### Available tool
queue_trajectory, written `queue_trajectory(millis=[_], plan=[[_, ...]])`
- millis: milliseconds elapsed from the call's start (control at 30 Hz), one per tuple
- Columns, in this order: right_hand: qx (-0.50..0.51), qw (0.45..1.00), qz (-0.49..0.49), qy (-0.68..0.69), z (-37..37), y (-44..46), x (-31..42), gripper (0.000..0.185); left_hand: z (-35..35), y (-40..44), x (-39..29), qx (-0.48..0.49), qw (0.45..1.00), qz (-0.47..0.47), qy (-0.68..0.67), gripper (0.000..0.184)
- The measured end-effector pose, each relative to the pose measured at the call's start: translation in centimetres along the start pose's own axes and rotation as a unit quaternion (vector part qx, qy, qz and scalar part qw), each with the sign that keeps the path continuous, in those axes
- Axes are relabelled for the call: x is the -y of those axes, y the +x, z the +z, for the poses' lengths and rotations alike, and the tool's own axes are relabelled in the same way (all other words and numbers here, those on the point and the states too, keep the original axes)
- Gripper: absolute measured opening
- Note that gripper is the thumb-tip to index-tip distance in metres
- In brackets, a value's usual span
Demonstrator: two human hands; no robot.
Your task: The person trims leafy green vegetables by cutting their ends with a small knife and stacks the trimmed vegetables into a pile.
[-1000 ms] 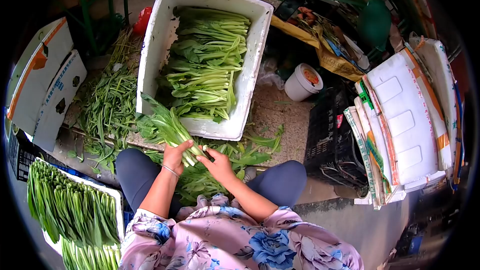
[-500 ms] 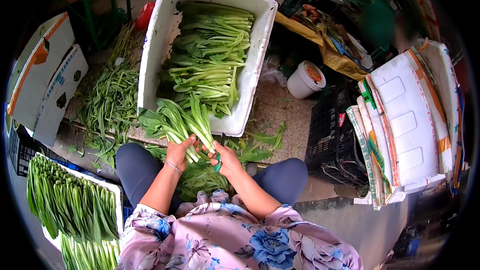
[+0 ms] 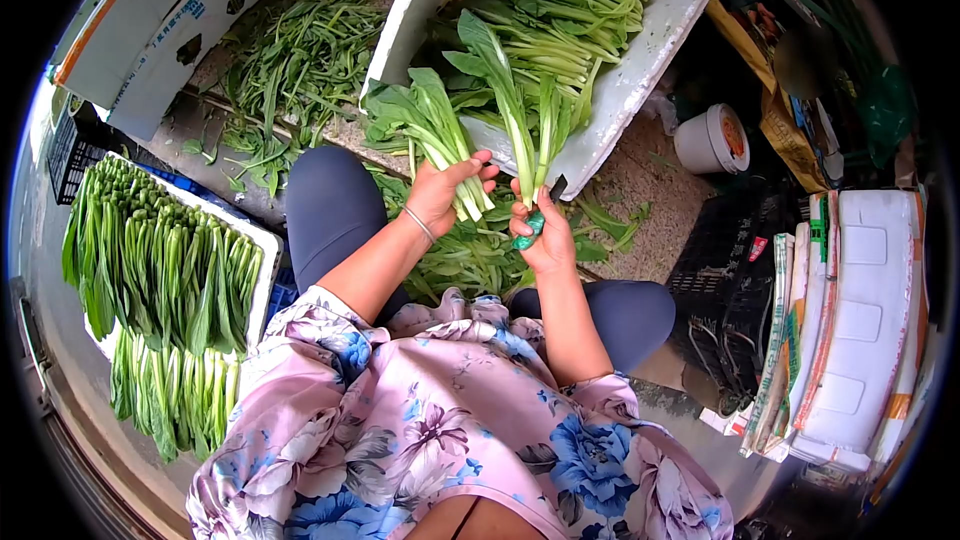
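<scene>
My left hand (image 3: 440, 197) is closed round a bunch of leafy greens (image 3: 428, 120), its pale cut stems pointing down towards me. Beside it, my right hand (image 3: 545, 240) pinches the stem ends of a few more stalks (image 3: 512, 135), whose leaves reach up over the box. A small green object (image 3: 528, 232) is also tucked in my right fingers; its kind is mostly hidden. Just beyond both hands stands a white foam box (image 3: 625, 100) with many greens (image 3: 560, 30) laid in rows. Loose leaves (image 3: 470, 265) lie on the ground below my hands, between my knees.
At the left, another foam box (image 3: 268, 270) holds neatly stacked greens (image 3: 165, 250). A heap of trimmed leaves (image 3: 300, 65) lies behind it. To the right are a white bucket (image 3: 712, 140), a black crate (image 3: 715, 280) and stacked foam pieces (image 3: 850, 320).
The view has swung, so the scene sits further right and the foam box higher. The right hand's stalks now stand apart from the left hand's bunch.
</scene>
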State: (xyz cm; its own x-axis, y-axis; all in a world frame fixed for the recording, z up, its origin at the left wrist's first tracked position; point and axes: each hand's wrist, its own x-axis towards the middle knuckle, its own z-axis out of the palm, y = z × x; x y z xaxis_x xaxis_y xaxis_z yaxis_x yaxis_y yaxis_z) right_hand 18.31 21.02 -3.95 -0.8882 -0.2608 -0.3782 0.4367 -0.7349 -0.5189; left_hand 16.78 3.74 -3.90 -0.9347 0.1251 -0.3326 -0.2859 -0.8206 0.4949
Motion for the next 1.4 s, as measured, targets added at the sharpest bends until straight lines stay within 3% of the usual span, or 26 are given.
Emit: queue_trajectory(millis=[133, 167, 433, 567, 933, 1100, 1233, 1300, 1367, 1400], plan=[[0.036, 0.994, -0.004, -0.100, 0.8, 0.2, -0.4, 0.027, 0.4, -0.2, 0.5, 0.031, 0.999, -0.009, -0.005, 0.025], [0.037, 0.994, 0.001, -0.100, 0.9, 0.3, -0.6, 0.027, -0.2, 0.2, 0.8, 0.079, 0.997, -0.018, 0.003, 0.024], [-0.028, 0.947, -0.090, -0.307, 1.5, 0.2, -1.6, 0.023, 0.6, -0.3, 0.2, 0.022, 0.999, -0.005, 0.042, 0.024], [-0.061, 0.935, -0.132, -0.325, 0.3, 0.7, -2.1, 0.024, 0.1, 0.5, 1.0, 0.001, 0.997, 0.054, 0.063, 0.025], [-0.069, 0.990, -0.095, -0.081, 0.7, 0.5, 0.2, 0.012, 0.4, 0.5, 0.5, -0.005, 0.999, 0.019, 0.042, 0.030], [-0.048, 0.992, -0.101, -0.061, 2.0, 0.0, 0.5, 0.014, 0.4, 0.5, 0.7, -0.007, 0.999, 0.009, 0.044, 0.033], [-0.022, 0.976, -0.139, -0.165, 3.6, -0.5, 0.1, 0.023, -0.1, 1.0, 1.2, -0.004, 0.998, 0.020, 0.056, 0.032], [-0.045, 0.934, -0.175, -0.307, 4.2, -0.4, -0.5, 0.025, 0.0, 1.0, 1.3, -0.001, 0.998, 0.027, 0.065, 0.031], [-0.049, 0.932, -0.198, -0.298, 4.7, -0.1, -1.4, 0.028, 0.5, 0.7, 0.9, -0.023, 0.999, -0.025, -0.009, 0.032], [-0.055, 0.902, -0.226, -0.365, 4.4, 0.3, -1.8, 0.026, 0.5, 0.6, 0.9, -0.022, 0.999, -0.025, -0.007, 0.032]])
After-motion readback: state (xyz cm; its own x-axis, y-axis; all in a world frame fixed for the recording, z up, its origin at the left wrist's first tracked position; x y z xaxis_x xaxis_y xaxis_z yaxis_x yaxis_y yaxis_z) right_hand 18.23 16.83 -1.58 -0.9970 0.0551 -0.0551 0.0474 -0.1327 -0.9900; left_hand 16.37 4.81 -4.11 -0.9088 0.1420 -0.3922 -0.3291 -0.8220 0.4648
